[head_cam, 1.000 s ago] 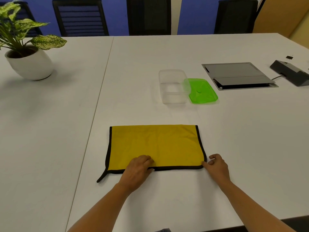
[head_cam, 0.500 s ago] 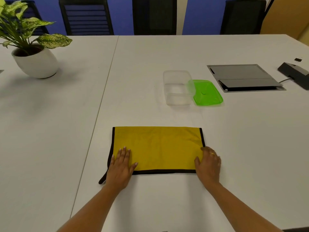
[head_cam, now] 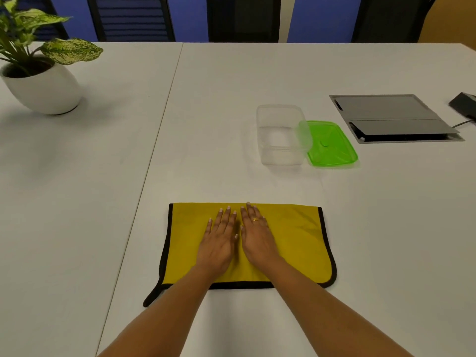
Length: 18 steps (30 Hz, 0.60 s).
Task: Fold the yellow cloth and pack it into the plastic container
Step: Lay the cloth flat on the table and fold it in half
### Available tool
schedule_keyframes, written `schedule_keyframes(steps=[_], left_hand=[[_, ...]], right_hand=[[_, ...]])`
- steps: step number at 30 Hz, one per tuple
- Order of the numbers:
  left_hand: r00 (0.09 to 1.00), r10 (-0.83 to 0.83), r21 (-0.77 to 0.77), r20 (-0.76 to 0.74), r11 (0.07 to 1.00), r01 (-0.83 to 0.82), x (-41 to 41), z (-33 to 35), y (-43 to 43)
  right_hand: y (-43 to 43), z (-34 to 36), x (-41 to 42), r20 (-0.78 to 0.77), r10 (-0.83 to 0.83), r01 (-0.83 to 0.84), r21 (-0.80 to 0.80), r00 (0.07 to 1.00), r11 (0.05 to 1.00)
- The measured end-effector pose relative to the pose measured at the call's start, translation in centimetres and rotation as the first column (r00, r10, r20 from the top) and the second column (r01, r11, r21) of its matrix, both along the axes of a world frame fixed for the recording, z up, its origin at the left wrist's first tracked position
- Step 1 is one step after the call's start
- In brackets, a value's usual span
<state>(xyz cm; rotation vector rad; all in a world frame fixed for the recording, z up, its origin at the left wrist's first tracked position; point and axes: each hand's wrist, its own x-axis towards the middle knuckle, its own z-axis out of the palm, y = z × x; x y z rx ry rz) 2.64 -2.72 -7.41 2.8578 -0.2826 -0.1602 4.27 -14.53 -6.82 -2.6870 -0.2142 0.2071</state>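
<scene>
- Yellow cloth (head_cam: 296, 238) with black trim is lying flat on the white table (head_cam: 231, 99), folded into a wide rectangle near the front edge. A little black loop of the trim sticks out at its near left corner.
- Left hand (head_cam: 219, 240) is palm down on the middle of the cloth, fingers straight and only slightly spread, not gripping anything.
- Right hand (head_cam: 257, 235) is right next to it, also flat on the cloth, fingers extended and close together, gold ring on one finger. The two hands sit side by side, nearly touching at the thumbs; can't tell if they actually touch.
- Fingertips of both hands reach up to about the far edge of the cloth.
- Clear plastic container (head_cam: 280, 135) sits open and empty farther back and a bit to the right, well apart from the cloth.
- Green lid (head_cam: 332, 145) is lying flat just to the right of the container, its left edge tucked under or against the container's rim.
- Further right there's a grey flap panel (head_cam: 391, 117) set in the table, and a potted plant (head_cam: 38, 73) in a white pot at far left.
</scene>
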Motion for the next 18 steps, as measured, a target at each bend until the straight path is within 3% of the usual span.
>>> schedule_keyframes(steps=[7, 18], left_hand=[[1.0, -0.018, 0.03, -0.01, 0.999, 0.019, 2.3, -1.1, -0.5], [0.999, 0.037, 0.032, 0.025, 0.999, -0.038, 2.5, -2.4, 0.3]], right_hand=[[0.4, -1.5, 1.5, -0.045, -0.018, 0.019, 0.025, 0.999, 0.999], [-0.4, -3.0, 1.2, 0.083, -0.03, 0.038, -0.099, 0.996, 0.994]])
